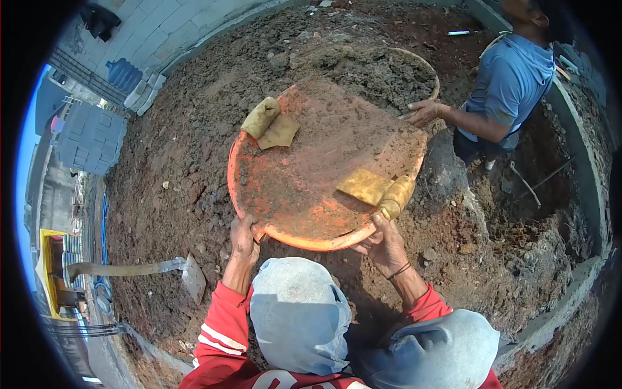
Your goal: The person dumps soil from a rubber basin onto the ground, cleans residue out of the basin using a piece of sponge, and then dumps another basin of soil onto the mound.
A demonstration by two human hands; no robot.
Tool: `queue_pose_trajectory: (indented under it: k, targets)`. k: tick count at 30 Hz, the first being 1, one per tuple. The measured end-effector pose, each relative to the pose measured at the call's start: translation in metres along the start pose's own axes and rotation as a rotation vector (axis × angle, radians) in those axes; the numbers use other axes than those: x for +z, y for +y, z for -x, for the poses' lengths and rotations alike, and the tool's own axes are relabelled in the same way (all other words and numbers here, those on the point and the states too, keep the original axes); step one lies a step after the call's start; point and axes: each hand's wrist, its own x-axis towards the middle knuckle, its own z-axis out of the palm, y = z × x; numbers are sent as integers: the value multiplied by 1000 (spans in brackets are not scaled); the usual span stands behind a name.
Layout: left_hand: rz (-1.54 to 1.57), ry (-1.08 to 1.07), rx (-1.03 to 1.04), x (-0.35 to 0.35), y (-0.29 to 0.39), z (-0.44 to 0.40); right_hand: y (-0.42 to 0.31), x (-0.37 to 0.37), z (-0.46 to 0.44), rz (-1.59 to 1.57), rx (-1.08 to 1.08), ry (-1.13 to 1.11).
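Observation:
A wide orange basin (304, 165), its inside smeared with brown soil, is in front of my knees. My left hand (243, 245) is closed on its near rim at the left. On the near right rim, my right hand (383, 246) grips beside a rolled yellow pad (396, 196), thumb on top and fingers partly hidden beneath. A second rolled yellow pad (261, 117) sits on the far left rim. Flat yellow flaps reach from both pads into the basin.
A co-worker in a blue hooded top (508, 81) stands at the right, a hand (424, 112) by a round container heaped with soil (405, 78). A hoe (129, 267) lies at the left. Concrete edging (586, 175) runs along the right; a block wall (162, 26) stands behind.

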Motion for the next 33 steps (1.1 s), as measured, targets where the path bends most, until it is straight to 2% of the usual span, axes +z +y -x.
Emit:
queue_pose_trajectory:
  k: [2,3,4,5,6,9,12,14,17,21,22,24,26,29,33]
  targets:
    - [76,-84,-31,23,-26,4,-25,-8,-1,206,-156,175]
    - [105,80,-3,12,-68,-10,-34,-14,-2,204,-167,180]
    - [204,228,-7,47,-70,5,-40,-23,-5,311,-236,235]
    - [264,86,23,57,-80,12,-45,-32,-9,423,-297,286]
    - [265,93,24,60,-89,18,-51,-39,-11,538,-355,333]
    - [-21,100,-175,75,-95,26,-79,-37,4,619,-385,353]
    - [-128,-92,-56,91,-84,21,-100,-45,7,732,-495,299]
    - [368,-249,-521,80,-81,-7,-113,-45,11,759,-475,307]
    - [314,-236,-524,79,-97,-23,-126,-47,1,861,-579,267]
    - [319,-233,-496,94,-82,-29,-148,-34,-14,731,-523,399]
    - [292,-226,-467,103,-71,-29,-152,-34,-15,722,-520,407]
    - [270,-273,-483,121,-54,-34,-159,-28,-15,665,-353,391]
    - [295,-349,-472,137,-43,-36,-156,-4,-11,551,-361,387]
    - [259,-356,-534,153,-21,-24,-165,37,8,368,-193,418]
    - [159,-439,-646,188,51,3,-192,54,39,430,-171,531]
